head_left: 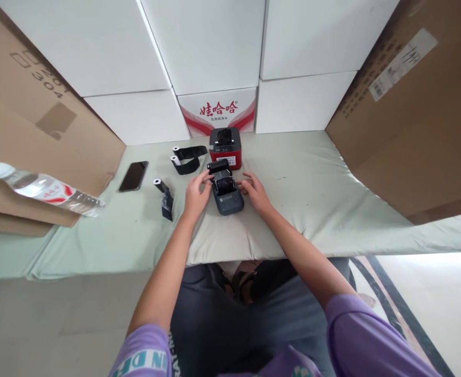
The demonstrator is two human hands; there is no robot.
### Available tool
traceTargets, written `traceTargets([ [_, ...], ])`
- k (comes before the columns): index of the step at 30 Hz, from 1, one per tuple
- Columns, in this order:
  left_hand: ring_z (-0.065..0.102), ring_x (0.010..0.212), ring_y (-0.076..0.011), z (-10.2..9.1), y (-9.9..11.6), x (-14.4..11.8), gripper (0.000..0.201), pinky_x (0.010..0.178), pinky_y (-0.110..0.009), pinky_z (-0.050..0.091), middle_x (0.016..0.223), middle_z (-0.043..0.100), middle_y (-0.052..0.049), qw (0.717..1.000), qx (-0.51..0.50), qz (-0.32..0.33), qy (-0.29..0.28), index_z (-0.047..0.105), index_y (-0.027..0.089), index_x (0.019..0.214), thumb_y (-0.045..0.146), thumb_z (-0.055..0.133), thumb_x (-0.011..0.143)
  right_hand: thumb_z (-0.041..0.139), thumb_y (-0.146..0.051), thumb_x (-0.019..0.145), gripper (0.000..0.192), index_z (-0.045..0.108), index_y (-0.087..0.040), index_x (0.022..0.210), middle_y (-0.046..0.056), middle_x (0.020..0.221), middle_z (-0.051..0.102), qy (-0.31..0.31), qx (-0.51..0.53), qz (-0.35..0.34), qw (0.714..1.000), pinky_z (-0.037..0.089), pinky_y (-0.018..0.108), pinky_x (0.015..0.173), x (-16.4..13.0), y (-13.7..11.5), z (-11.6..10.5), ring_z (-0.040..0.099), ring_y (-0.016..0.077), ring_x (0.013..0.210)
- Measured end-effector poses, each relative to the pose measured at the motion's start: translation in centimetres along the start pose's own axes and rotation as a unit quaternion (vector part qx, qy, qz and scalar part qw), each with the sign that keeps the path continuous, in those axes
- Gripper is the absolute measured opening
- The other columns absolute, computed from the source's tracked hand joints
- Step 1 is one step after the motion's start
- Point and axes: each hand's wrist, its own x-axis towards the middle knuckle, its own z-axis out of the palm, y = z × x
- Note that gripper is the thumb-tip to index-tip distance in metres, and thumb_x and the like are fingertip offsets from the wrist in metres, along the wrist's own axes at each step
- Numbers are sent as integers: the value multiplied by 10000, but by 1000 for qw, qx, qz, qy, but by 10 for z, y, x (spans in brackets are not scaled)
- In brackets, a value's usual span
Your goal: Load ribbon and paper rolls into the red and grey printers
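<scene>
A small dark grey label printer (229,204) sits on the cloth-covered table with its lid tilted up and back. Inside its bay lies a black roll (225,185). My left hand (197,195) is at the printer's left, fingers stretched toward the raised lid. On the other side, my right hand (256,192) has its fingers apart, their tips at the printer's right edge. Whether the fingertips press on it I cannot tell. Directly behind stands a red and black printer (226,148) with a black strip on top.
Left of the printers lie several partly unrolled black paper rolls (167,199) and a phone (133,176). A water bottle (53,192) is farther left. Large cardboard boxes (418,120) flank the table, and white boxes (214,47) line the back. The table's front edge is close to my body.
</scene>
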Motion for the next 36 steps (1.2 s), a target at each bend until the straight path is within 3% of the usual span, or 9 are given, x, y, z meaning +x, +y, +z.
traceTargets([
  [3, 720, 1079, -303, -14, 22, 20, 298, 963, -433, 559, 1106, 783, -124, 976, 162, 13, -147, 812, 246, 1157, 260, 592, 957, 638, -652, 900, 579, 572, -250, 1312, 97, 1160, 786, -1, -3, -2, 1000, 571, 446, 963, -1, 1, 1, 730, 237, 984],
  [6, 737, 1031, -319, -19, 47, 48, 266, 855, -387, 550, 1040, 791, -120, 906, 296, 24, -302, 836, 248, 1041, 192, 623, 891, 636, -655, 902, 574, 575, -252, 1307, 91, 1158, 781, 0, 0, -5, 1000, 571, 438, 969, -1, 1, 2, 724, 231, 988],
  [12, 734, 1092, -314, 1, 90, 72, 347, 824, -350, 537, 1176, 803, -112, 805, 438, 36, -399, 804, 277, 1178, 229, 644, 873, 636, -644, 895, 561, 577, -240, 1280, 91, 1118, 776, 4, -4, -15, 1000, 575, 431, 936, -1, 1, 3, 718, 217, 930],
  [16, 739, 1090, -311, -2, 93, 73, 315, 840, -345, 541, 1167, 810, -86, 811, 438, 27, -387, 819, 287, 1125, 289, 693, 836, 632, -611, 899, 544, 565, -230, 1281, 90, 1100, 775, 7, 3, -17, 1000, 588, 403, 899, -1, 0, 3, 711, 203, 910],
  [20, 755, 951, -274, -28, 78, 80, 287, 827, -330, 560, 1015, 829, -23, 901, 261, 27, -345, 838, 294, 1024, 332, 755, 752, 621, -553, 928, 474, 567, -244, 1282, 70, 1103, 780, 6, -1, -10, 1000, 592, 380, 898, -2, -1, 4, 711, 186, 916],
  [23, 750, 875, -265, -49, 65, 84, 266, 825, -339, 577, 932, 819, -34, 938, 134, -4, -320, 837, 253, 966, 279, 762, 712, 620, -572, 923, 476, 577, -247, 1269, 69, 1108, 776, 6, -5, -6, 1000, 585, 381, 903, -2, -1, 4, 705, 179, 893],
  [28, 710, 817, -222, -77, 49, 82, 296, 761, -316, 572, 916, 778, -40, 966, 52, -105, -231, 800, 205, 1002, 226, 756, 710, 612, -604, 914, 513, 576, -243, 1276, 87, 1128, 769, 10, -3, -4, 1000, 586, 391, 899, -2, -2, 4, 703, 188, 909],
  [33, 599, 671, -129, -111, 15, 85, 240, 606, -228, 464, 843, 716, -24, 966, -52, -244, -67, 748, 155, 1073, 134, 670, 846, 620, -617, 900, 520, 577, -246, 1261, 89, 1098, 770, 9, 6, -2, 1000, 592, 399, 888, -1, -2, 4, 702, 205, 942],
  [36, 508, 650, -103, -127, -10, 94, 180, 650, -217, 442, 728, 678, 17, 973, -32, -230, -14, 752, 115, 1008, 85, 694, 840, 623, -630, 897, 523, 581, -249, 1253, 82, 1073, 775, 14, 9, -5, 1000, 591, 398, 883, 1, -1, 4, 701, 205, 931],
])
